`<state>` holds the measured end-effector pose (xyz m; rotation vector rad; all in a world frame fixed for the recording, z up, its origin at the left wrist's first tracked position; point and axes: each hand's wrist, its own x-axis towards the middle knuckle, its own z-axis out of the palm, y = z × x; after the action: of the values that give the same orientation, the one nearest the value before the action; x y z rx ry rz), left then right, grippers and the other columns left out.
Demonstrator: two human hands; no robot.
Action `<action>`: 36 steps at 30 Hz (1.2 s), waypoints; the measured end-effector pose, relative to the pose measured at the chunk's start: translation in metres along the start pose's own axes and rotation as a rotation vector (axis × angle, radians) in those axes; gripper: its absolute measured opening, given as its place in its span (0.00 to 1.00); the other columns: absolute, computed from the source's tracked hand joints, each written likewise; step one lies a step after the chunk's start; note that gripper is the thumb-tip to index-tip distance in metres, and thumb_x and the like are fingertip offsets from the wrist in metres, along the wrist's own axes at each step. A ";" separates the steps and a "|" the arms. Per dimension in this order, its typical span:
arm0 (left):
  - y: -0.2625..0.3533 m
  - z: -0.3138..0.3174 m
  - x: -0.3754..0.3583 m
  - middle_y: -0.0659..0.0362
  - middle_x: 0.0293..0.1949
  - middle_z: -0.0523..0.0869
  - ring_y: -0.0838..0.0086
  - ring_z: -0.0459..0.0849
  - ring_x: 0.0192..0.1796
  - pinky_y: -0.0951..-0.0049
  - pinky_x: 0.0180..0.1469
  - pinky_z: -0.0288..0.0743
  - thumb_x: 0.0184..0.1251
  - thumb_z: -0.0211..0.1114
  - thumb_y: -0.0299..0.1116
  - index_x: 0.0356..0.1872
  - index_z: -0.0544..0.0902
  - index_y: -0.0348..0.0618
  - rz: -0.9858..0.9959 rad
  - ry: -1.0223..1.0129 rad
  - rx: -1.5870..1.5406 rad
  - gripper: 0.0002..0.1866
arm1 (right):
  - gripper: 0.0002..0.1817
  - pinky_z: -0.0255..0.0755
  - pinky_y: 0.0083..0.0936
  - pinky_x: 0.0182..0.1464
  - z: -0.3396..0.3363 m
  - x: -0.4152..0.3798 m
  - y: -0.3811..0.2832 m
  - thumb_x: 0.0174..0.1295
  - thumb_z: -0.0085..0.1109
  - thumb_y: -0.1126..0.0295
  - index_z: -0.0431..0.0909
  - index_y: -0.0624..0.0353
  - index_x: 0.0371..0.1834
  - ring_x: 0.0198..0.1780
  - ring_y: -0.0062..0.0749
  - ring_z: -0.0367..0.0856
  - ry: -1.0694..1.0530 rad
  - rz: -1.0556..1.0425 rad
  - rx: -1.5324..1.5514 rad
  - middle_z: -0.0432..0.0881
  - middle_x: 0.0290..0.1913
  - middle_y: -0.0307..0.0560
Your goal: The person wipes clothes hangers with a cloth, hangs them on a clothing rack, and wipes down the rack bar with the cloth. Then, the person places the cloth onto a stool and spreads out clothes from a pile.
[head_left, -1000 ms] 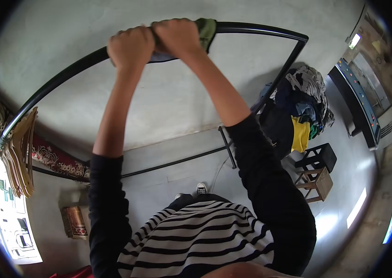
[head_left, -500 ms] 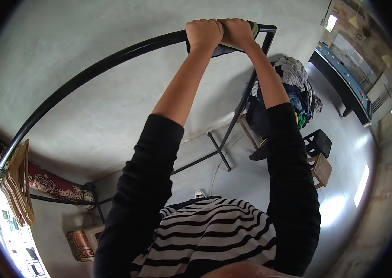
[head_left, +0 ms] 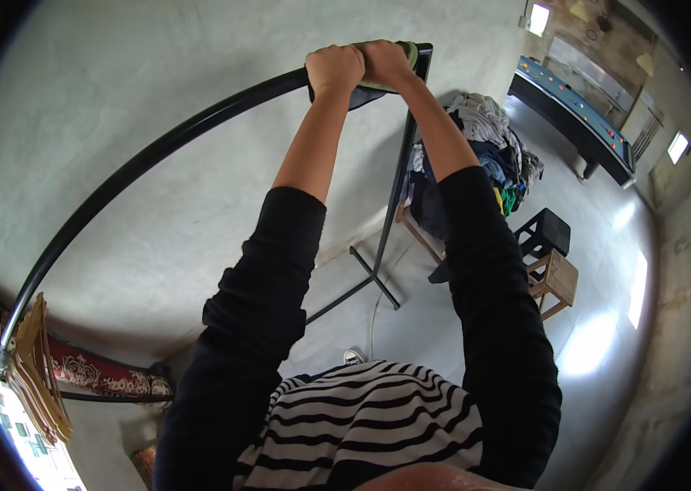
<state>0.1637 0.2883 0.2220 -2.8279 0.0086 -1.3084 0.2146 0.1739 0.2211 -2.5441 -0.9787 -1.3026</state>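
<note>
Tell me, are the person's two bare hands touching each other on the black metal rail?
Touching: the head view shows left hand pressed against right hand, no gap.

A green cloth (head_left: 405,56) is wrapped over the black metal rail (head_left: 157,151) near its right corner. The rail runs level, curving in the wide lens, above the floor.

**Bare concrete room with a pool table**

A plain grey wall (head_left: 141,90) meets a pale concrete floor (head_left: 599,327). A blue pool table (head_left: 574,114) stands at the far right, near bright windows (head_left: 677,147). A heap of clothes (head_left: 484,155) sits on a wooden bench, beside a black stool (head_left: 546,233) and a wooden stool (head_left: 554,278). A patterned red rug (head_left: 92,372) lies along the wall's foot.
</note>
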 end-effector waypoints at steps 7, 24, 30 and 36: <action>0.015 0.011 0.008 0.58 0.17 0.83 0.65 0.83 0.22 0.67 0.24 0.75 0.67 0.42 0.41 0.15 0.83 0.49 0.015 -0.002 -0.019 0.25 | 0.13 0.73 0.39 0.36 0.004 -0.003 0.017 0.45 0.60 0.56 0.78 0.49 0.31 0.35 0.46 0.80 -0.037 0.051 0.041 0.82 0.30 0.46; 0.056 0.039 0.027 0.60 0.18 0.83 0.66 0.83 0.23 0.66 0.25 0.70 0.68 0.43 0.40 0.16 0.83 0.51 0.033 0.021 -0.063 0.24 | 0.10 0.73 0.37 0.39 0.013 -0.014 0.059 0.47 0.58 0.59 0.77 0.53 0.25 0.34 0.46 0.79 0.138 0.022 0.047 0.81 0.27 0.47; 0.052 0.033 0.026 0.59 0.22 0.85 0.65 0.84 0.26 0.65 0.26 0.72 0.69 0.42 0.40 0.20 0.84 0.51 0.083 -0.044 -0.086 0.23 | 0.09 0.72 0.39 0.42 0.017 -0.017 0.056 0.49 0.57 0.61 0.78 0.54 0.26 0.36 0.49 0.79 0.178 0.037 0.035 0.81 0.28 0.50; 0.027 0.023 0.015 0.59 0.25 0.86 0.66 0.85 0.30 0.63 0.29 0.72 0.69 0.40 0.42 0.24 0.85 0.51 0.073 -0.031 -0.099 0.24 | 0.10 0.72 0.41 0.44 0.020 -0.012 0.036 0.49 0.58 0.61 0.79 0.53 0.30 0.37 0.50 0.79 0.165 0.009 -0.010 0.82 0.32 0.52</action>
<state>0.1911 0.2618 0.2180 -2.8980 0.1795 -1.2833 0.2447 0.1477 0.2058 -2.3983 -0.9289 -1.4897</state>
